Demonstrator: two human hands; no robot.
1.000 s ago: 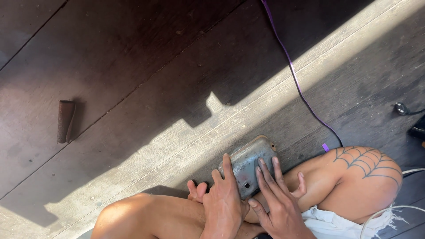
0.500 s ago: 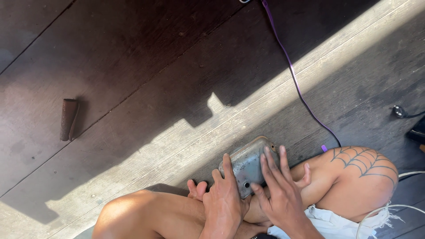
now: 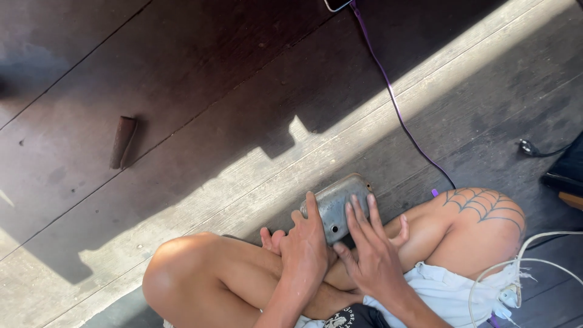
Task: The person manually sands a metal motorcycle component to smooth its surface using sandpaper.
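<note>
1. The person sits cross-legged on the floor [image 3: 200, 121], bare knees spread to either side; the right knee [image 3: 480, 212] bears a web tattoo.
2. The left hand [image 3: 306, 252] rests over the crossed legs, fingers [image 3: 312, 209] stretched onto the near left edge of a metal cover [image 3: 340, 203], steadying it rather than clenching it.
3. The right hand [image 3: 373, 258] lies flat on the cover's near right part, fingers spread and released, pressing on top, not wrapped around it.
4. The cover, grey and rounded, lies on the floor just ahead of the shins, half in sunlight.
5. White cords [image 3: 522, 261] loop beside the right knee.
6. A purple cable [image 3: 395, 103] runs from the knee away to a phone [image 3: 337, 3] at the far edge.
7. A brown stub [image 3: 122, 142] lies well apart, far left, in shadow.
</note>
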